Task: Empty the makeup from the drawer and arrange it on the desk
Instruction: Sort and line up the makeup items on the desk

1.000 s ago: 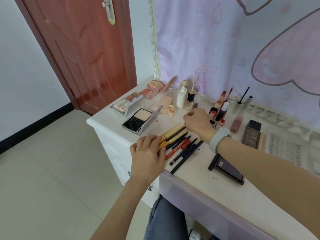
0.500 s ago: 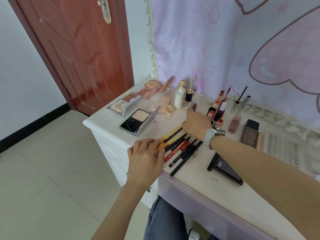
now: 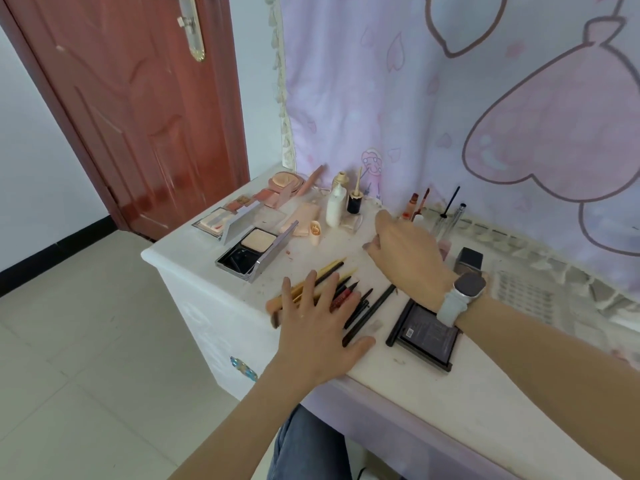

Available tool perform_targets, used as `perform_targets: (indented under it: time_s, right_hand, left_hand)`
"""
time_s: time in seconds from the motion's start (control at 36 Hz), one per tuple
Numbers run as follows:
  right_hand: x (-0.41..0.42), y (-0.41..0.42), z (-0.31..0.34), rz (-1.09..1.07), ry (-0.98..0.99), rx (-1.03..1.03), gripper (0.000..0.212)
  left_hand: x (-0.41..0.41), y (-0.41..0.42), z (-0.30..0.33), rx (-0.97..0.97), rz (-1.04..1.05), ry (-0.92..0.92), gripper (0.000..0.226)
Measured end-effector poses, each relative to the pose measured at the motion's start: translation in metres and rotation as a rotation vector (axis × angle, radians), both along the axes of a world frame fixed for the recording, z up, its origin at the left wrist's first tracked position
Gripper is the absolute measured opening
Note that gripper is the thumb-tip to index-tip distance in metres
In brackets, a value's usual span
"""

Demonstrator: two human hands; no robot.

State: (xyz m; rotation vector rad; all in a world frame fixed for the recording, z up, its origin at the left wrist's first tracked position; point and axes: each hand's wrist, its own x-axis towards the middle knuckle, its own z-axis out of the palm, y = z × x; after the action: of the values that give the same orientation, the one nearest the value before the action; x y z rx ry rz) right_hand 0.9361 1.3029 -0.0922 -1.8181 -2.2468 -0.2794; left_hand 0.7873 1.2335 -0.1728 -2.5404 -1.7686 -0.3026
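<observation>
On the white desk [image 3: 433, 393] lies a row of makeup pencils [image 3: 363, 301], side by side near the front edge. My left hand [image 3: 318, 323] rests flat on the left part of that row with its fingers spread. My right hand [image 3: 408, 258], with a watch on the wrist, hovers behind the pencils with loosely bent fingers and holds nothing that I can see. Just beyond it stand a white bottle [image 3: 335, 206] and a small black bottle [image 3: 354, 202].
An open powder compact [image 3: 256, 251] and open palettes [image 3: 214, 221] lie at the left. A black palette [image 3: 426, 336], a dark box [image 3: 469, 259] and a lash tray [image 3: 523, 296] sit at the right. Lip glosses [image 3: 412, 202] stand by the curtain. A drawer knob [image 3: 242, 368] shows below.
My left hand has opened out from curled to flat and spread over the pencils. My right hand has shifted slightly back and right, toward the bottles.
</observation>
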Motion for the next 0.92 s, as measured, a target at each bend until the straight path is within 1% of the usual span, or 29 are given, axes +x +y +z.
perform_targets:
  time_s: [0.08, 0.14, 0.19, 0.31, 0.36, 0.44, 0.56, 0.64, 0.72, 0.92]
  right_hand:
    - [0.008, -0.013, 0.010, -0.002, 0.016, 0.037, 0.003]
    - [0.014, -0.020, 0.014, 0.005, 0.060, 0.056, 0.004]
    - [0.019, -0.027, 0.016, 0.033, 0.149, 0.091, 0.011]
    - [0.030, -0.037, 0.019, 0.082, 0.317, 0.237, 0.012]
    - [0.037, -0.038, 0.019, 0.047, 0.393, 0.255, 0.011]
    - [0.047, -0.037, 0.016, 0.000, 0.578, 0.241, 0.012]
    - [0.057, -0.039, 0.010, -0.058, 0.792, 0.276, 0.026]
    - [0.063, -0.041, 0.007, -0.065, 0.925, 0.253, 0.026]
    - [0.067, -0.040, 0.004, -0.115, 1.034, 0.219, 0.022]
    - [0.070, -0.041, -0.002, -0.147, 1.330, 0.056, 0.010]
  left_hand:
    - [0.004, 0.004, 0.000, -0.016, -0.032, 0.024, 0.067]
    - [0.007, 0.004, 0.001, -0.007, -0.061, 0.019, 0.063]
    - [0.011, 0.004, 0.003, 0.000, -0.102, 0.037, 0.060]
    - [0.020, 0.009, 0.000, -0.008, -0.200, 0.074, 0.054]
    - [0.023, 0.013, -0.004, -0.042, -0.196, 0.076, 0.051]
    - [0.024, 0.017, -0.009, -0.086, -0.151, 0.094, 0.049]
    - [0.020, 0.020, -0.011, -0.124, -0.087, 0.100, 0.047]
    - [0.015, 0.024, -0.010, -0.140, -0.042, 0.119, 0.047]
    - [0.012, 0.029, -0.009, -0.150, -0.016, 0.127, 0.047]
    - [0.008, 0.034, -0.006, -0.148, 0.002, 0.136, 0.048]
